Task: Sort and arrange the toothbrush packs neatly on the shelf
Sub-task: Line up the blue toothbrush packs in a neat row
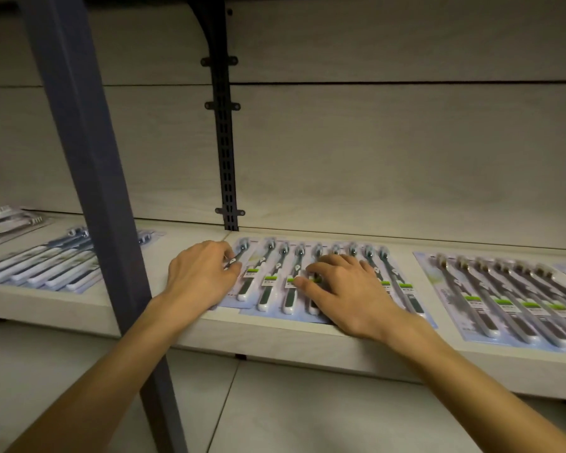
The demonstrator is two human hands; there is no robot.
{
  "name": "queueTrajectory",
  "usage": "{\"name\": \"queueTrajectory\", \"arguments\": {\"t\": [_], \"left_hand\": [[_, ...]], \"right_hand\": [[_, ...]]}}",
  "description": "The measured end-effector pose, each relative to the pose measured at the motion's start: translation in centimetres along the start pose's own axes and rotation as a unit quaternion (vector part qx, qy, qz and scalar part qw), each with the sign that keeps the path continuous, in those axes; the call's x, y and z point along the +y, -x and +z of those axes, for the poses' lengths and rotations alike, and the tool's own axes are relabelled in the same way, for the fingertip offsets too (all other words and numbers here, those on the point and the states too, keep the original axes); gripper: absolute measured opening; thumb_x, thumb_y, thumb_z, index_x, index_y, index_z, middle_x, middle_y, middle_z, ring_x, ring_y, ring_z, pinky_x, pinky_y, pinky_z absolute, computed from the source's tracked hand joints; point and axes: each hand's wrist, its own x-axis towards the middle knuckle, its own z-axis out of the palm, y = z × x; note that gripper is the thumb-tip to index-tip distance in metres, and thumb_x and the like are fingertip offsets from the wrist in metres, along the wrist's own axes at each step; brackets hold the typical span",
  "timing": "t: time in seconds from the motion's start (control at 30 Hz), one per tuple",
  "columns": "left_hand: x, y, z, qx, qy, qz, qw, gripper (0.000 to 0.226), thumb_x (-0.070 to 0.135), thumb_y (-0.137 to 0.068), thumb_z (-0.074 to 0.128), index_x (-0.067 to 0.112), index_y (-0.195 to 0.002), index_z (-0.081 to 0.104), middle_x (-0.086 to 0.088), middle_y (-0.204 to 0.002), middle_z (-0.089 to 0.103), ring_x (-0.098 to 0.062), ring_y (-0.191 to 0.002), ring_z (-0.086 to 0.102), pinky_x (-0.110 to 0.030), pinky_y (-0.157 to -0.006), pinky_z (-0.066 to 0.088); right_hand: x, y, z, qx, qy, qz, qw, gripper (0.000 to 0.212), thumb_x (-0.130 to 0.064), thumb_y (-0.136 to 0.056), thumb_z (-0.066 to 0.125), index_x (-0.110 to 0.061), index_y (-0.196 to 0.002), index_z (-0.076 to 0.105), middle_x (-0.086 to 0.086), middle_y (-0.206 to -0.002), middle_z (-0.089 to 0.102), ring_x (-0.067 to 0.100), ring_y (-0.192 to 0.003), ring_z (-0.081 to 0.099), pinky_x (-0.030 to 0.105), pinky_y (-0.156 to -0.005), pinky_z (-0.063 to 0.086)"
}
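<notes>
Both hands are working on the middle pack (272,279), which is lying flat on the shelf (275,341) just in front of the black upright (226,158). The left hand (200,273) is pinching its left edge with curled fingers; the right hand (343,291) is resting on it, fingers loosely bent and gripping nothing. The risk is skew: uneven pushing could be sliding the slick pack over the front lip or into the right pack (510,299), and it seems to be overlapping another sheet
</notes>
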Motion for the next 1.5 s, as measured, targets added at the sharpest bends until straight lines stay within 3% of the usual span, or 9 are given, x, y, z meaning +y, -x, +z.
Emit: {"name": "queueTrajectory", "arguments": {"t": [0.33,0.43,0.5,0.63,0.73,0.83,1.13,1.3,1.5], "left_hand": [[1.9,-1.1,0.6,-0.008,-0.007,0.009,1.000,0.029,0.045,-0.097,0.049,0.024,-0.097,0.069,0.001,-0.097,0.069,-0.024,-0.084,0.059,-0.030,-0.066,0.039],[1.8,-1.0,0.8,-0.013,0.005,0.021,1.000,0.036,0.051,-0.098,0.046,0.024,-0.101,0.070,0.001,-0.103,0.068,-0.024,-0.096,0.060,-0.032,-0.069,0.042],[1.8,-0.8,1.0,-0.014,0.033,0.056,0.998,0.043,0.056,-0.098,0.044,0.024,-0.118,0.067,0.003,-0.121,0.064,-0.024,-0.113,0.056,-0.034,-0.080,0.046],[2.9,0.4,0.7,-0.112,0.099,0.139,0.979,0.064,0.067,-0.097,0.035,0.032,-0.150,0.040,0.011,-0.157,0.036,-0.016,-0.145,0.030,-0.037,-0.115,0.030],[4.2,1.5,-0.2,-0.207,0.064,0.150,0.965,0.074,0.076,-0.092,0.024,0.037,-0.155,0.028,0.015,-0.162,0.022,-0.011,-0.151,0.018,-0.038,-0.121,0.020],[5.0,2.5,-1.5,-0.247,0.041,0.138,0.958,0.079,0.081,-0.086,0.019,0.041,-0.154,0.027,0.015,-0.163,0.019,-0.010,-0.151,0.016,-0.039,-0.120,0.017],[4.8,3.8,-1.4,-0.227,0.035,0.133,0.964,0.095,0.095,-0.072,0.025,0.044,-0.151,0.030,0.019,-0.160,0.028,-0.013,-0.148,0.023,-0.043,-0.117,0.020],[4.6,3.8,-1.0,-0.220,0.037,0.134,0.965,0.113,0.105,-0.054,0.017,0.047,-0.150,0.029,0.019,-0.160,0.026,-0.013,-0.148,0.023,-0.044,-0.117,0.019],[4.9,4.8,-1.0,-0.207,0.024,0.127,0.970,0.100,0.099,-0.065,0.025,0.048,-0.152,0.024,0.020,-0.161,0.024,-0.011,-0.149,0.020,-0.043,-0.120,0.012]], "right_hand": [[0.1,0.0,-0.2,0.049,-0.035,-0.021,0.998,0.056,-0.065,-0.095,0.038,-0.028,-0.129,0.063,-0.005,-0.138,0.057,0.021,-0.130,0.047,0.048,-0.111,0.033],[0.1,0.5,-1.0,0.113,-0.099,-0.011,0.988,0.055,-0.062,-0.091,0.039,-0.027,-0.123,0.067,-0.006,-0.130,0.064,0.018,-0.120,0.055,0.042,-0.104,0.042],[0.6,0.9,-1.7,0.127,-0.090,0.005,0.988,0.055,-0.062,-0.092,0.039,-0.027,-0.125,0.066,-0.005,-0.131,0.064,0.019,-0.120,0.055,0.041,-0.103,0.043],[2.5,1.7,-2.3,0.022,-0.019,0.109,0.994,0.067,-0.069,-0.095,0.037,-0.028,-0.147,0.044,0.001,-0.156,0.040,0.028,-0.144,0.032,0.057,-0.116,0.027],[2.8,2.2,-2.2,-0.053,-0.009,0.150,0.987,0.074,-0.076,-0.092,0.027,-0.031,-0.150,0.040,0.002,-0.160,0.033,0.033,-0.147,0.026,0.065,-0.116,0.020],[2.4,2.7,-2.3,-0.079,-0.001,0.151,0.985,0.074,-0.077,-0.092,0.024,-0.031,-0.148,0.040,0.002,-0.155,0.039,0.033,-0.143,0.030,0.061,-0.113,0.027],[1.5,5.1,-2.0,-0.046,0.038,0.128,0.990,0.062,-0.070,-0.096,0.025,-0.035,-0.145,0.041,-0.005,-0.150,0.043,0.028,-0.138,0.038,0.052,-0.109,0.032],[1.3,5.5,-1.8,-0.020,0.030,0.125,0.991,0.056,-0.068,-0.096,0.026,-0.035,-0.136,0.048,-0.006,-0.142,0.050,0.026,-0.131,0.043,0.050,-0.104,0.033],[1.2,5.5,-1.9,-0.024,0.031,0.113,0.993,0.060,-0.064,-0.099,0.025,-0.041,-0.155,0.023,-0.003,-0.163,0.027,0.030,-0.150,0.023,0.056,-0.115,0.019]]}}
